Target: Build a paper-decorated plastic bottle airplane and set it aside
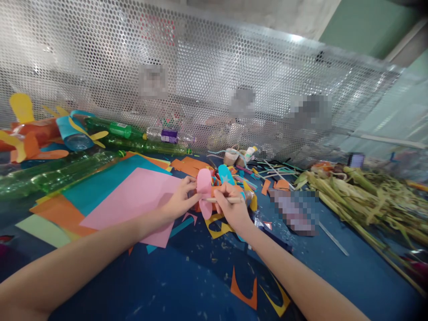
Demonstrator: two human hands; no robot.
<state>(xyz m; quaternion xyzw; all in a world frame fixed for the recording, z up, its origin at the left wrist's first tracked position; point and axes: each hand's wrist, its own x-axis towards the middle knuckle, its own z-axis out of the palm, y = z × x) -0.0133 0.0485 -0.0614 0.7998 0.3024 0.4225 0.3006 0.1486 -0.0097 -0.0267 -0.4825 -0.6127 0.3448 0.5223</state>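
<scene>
A small model plane, built from a bottle wrapped in orange paper, lies before me with a blue paper wing [226,174] bearing a pale star. At its left end stands a rounded pink paper propeller [203,179]. My left hand [180,198] is closed on the propeller's left side, thumb against the paper. In my right hand [231,208] is a thin pale stick [237,200], gripped like a pen, its tip pointing left to the propeller's middle. The fingers hide part of the bottle. Yellow paper [254,201] sticks out at the plane's right end.
Coloured paper sheets [133,200] lie left, below green plastic bottles [76,171]. Another bottle plane [36,129] stands far left. Paper offcuts [245,294] are scattered on the blue table [160,285]. Dried husks [347,196] fill the right. A perforated metal screen [207,58] rises behind.
</scene>
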